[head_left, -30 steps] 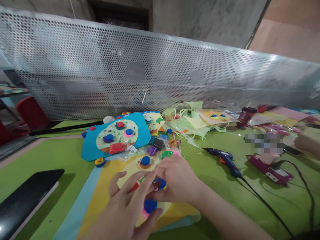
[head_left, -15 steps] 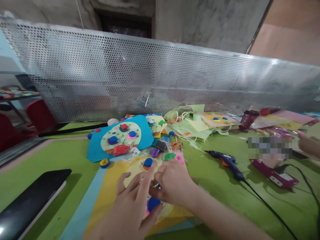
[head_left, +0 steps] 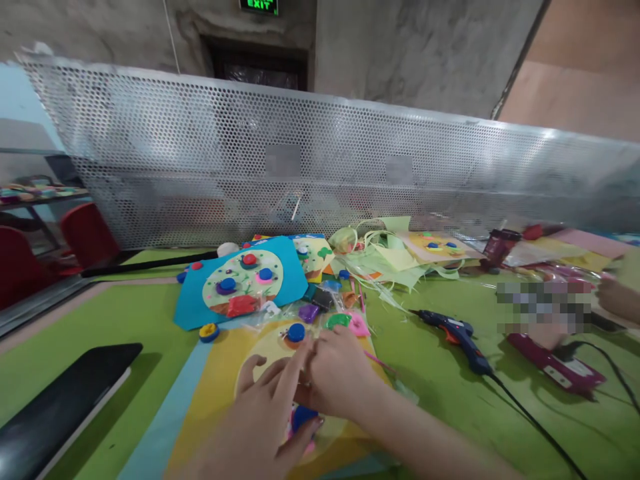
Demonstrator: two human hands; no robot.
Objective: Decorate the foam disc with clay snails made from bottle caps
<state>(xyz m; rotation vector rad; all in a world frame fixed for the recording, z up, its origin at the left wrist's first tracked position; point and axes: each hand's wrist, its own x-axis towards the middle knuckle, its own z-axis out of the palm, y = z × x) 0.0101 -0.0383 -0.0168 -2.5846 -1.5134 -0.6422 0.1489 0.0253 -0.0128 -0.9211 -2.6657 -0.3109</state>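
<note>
My left hand (head_left: 255,413) lies with fingers spread over a yellow sheet (head_left: 200,393) bearing a pale oval. Between its thumb and index finger shows a blue bottle cap (head_left: 303,419) with pink around its base. Another blue cap (head_left: 296,332) on an orange-brown base sits just beyond the fingertips. My right hand (head_left: 340,370) rests against the left index finger, its fingers curled together low over the oval; whatever they pinch is hidden. Green clay (head_left: 339,321) and pink clay (head_left: 358,325) lie right beyond the right knuckles.
A blue card (head_left: 293,263) with decorated caps lies behind the sheet. A black phone (head_left: 65,407) is at left. At right are a glue gun (head_left: 460,337) with its cord, a maroon device (head_left: 555,367), a dark cup (head_left: 500,248) and another person's hand (head_left: 615,297). A perforated metal screen (head_left: 340,160) stands behind.
The view has tilted up slightly, bringing an exit sign into sight. Both hands stay over the yellow sheet, the right fingers shifting slightly against the left index finger.
</note>
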